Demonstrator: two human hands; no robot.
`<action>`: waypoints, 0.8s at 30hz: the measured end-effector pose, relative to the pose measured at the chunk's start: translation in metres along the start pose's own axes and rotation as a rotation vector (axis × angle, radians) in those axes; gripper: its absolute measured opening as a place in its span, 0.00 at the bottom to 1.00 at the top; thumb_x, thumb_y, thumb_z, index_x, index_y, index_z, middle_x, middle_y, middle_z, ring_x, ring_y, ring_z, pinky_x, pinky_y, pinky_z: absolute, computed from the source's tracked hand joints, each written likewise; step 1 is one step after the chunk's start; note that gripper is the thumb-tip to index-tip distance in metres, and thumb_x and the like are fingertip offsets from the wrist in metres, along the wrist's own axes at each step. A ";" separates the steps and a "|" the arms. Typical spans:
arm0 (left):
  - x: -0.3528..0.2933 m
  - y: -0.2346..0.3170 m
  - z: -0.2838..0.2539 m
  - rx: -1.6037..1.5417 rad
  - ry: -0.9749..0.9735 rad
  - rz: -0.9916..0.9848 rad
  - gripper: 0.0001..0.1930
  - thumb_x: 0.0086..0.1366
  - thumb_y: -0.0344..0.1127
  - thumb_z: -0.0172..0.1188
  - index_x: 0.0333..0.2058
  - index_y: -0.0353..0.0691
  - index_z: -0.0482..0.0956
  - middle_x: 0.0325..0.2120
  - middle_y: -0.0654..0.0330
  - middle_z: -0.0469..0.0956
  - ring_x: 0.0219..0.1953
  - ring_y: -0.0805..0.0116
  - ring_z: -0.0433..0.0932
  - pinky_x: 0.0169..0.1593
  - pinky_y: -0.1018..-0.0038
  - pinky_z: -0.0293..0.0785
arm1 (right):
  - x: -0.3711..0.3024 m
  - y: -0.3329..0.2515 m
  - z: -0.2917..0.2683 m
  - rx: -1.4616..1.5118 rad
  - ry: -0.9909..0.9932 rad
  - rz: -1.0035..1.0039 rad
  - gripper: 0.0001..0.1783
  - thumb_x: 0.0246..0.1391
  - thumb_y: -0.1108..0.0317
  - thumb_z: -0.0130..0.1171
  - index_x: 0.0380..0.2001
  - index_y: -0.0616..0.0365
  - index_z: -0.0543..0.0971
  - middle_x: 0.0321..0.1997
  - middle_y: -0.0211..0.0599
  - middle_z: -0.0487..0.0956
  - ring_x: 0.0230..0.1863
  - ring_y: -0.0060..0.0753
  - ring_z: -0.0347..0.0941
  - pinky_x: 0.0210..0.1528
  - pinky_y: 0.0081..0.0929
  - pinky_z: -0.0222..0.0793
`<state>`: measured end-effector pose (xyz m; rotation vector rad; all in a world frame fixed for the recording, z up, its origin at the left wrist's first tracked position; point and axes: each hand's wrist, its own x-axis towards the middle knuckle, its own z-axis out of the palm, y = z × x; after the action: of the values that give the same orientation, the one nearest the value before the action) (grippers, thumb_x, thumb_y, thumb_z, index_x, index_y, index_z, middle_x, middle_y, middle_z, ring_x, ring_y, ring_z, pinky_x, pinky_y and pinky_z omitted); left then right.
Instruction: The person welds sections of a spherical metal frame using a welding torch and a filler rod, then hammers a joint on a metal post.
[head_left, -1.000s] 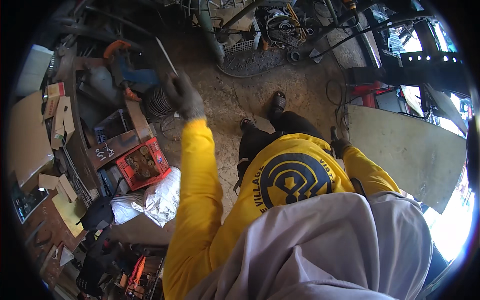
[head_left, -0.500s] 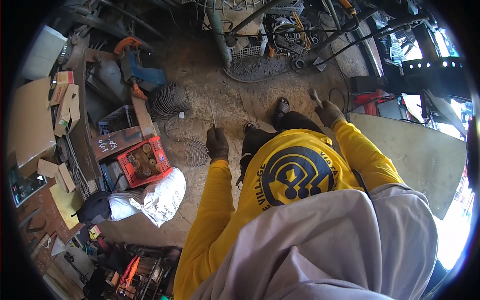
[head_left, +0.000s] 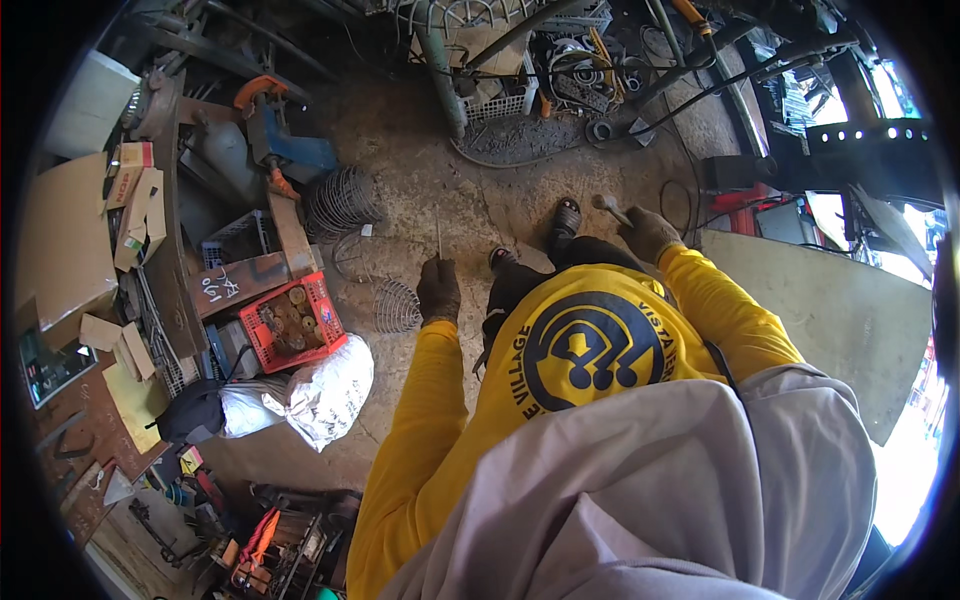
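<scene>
My left hand, in a dark glove, is closed around a thin metal rod that points away from me over the floor. Beside it, to the left, lies a coil of wire. On the right, my gloved right hand grips the handle of a hammer. Its pale, blunt head points left and away from me, above the floor near my sandalled foot. Both hands are held apart, and the rod and hammer do not touch.
A larger wire coil lies farther left, by a blue vise-like tool. A red crate holds round parts, with a white sack below it. Metal frames stand ahead; a large flat sheet is at right.
The hammer has swung leftward, its head now pointing more to the left. My right hand has shifted slightly left and nearer. The rod in my left hand has tilted slightly to the right.
</scene>
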<state>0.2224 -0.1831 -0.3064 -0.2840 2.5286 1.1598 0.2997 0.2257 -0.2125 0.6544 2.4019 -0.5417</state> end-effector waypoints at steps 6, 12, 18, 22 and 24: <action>-0.013 -0.008 -0.003 0.076 -0.073 -0.020 0.23 0.70 0.52 0.56 0.53 0.40 0.78 0.48 0.40 0.81 0.53 0.39 0.78 0.54 0.55 0.74 | -0.011 0.069 0.030 -0.025 -0.147 0.307 0.23 0.59 0.51 0.61 0.47 0.60 0.82 0.41 0.53 0.85 0.43 0.51 0.84 0.47 0.45 0.77; -0.009 -0.037 -0.006 0.075 -0.076 -0.010 0.23 0.70 0.53 0.56 0.53 0.41 0.78 0.48 0.40 0.81 0.54 0.39 0.78 0.55 0.55 0.74 | -0.028 0.097 0.038 0.053 -0.227 0.429 0.26 0.59 0.49 0.61 0.46 0.63 0.82 0.30 0.49 0.85 0.30 0.46 0.85 0.36 0.44 0.80; -0.012 -0.035 -0.007 0.124 -0.107 -0.044 0.23 0.69 0.53 0.56 0.53 0.41 0.78 0.48 0.40 0.81 0.54 0.39 0.78 0.55 0.55 0.74 | -0.032 0.062 0.028 0.053 -0.173 0.286 0.25 0.59 0.48 0.60 0.45 0.62 0.82 0.35 0.52 0.85 0.36 0.50 0.85 0.39 0.45 0.78; -0.016 -0.040 -0.005 0.113 -0.133 -0.018 0.23 0.70 0.53 0.55 0.52 0.41 0.79 0.48 0.40 0.81 0.53 0.38 0.78 0.54 0.54 0.74 | -0.029 0.027 0.020 0.016 -0.109 0.160 0.24 0.60 0.48 0.60 0.48 0.58 0.81 0.40 0.53 0.84 0.43 0.54 0.83 0.46 0.46 0.75; -0.016 -0.042 -0.005 0.117 -0.147 -0.005 0.23 0.70 0.53 0.55 0.51 0.40 0.79 0.47 0.40 0.81 0.53 0.38 0.78 0.54 0.54 0.74 | -0.027 0.011 0.013 0.019 -0.104 0.122 0.24 0.60 0.48 0.60 0.48 0.57 0.81 0.44 0.53 0.84 0.48 0.54 0.81 0.51 0.46 0.74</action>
<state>0.2491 -0.2129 -0.3263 -0.1688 2.4529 0.9876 0.3305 0.2185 -0.2076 0.7571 2.2461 -0.5337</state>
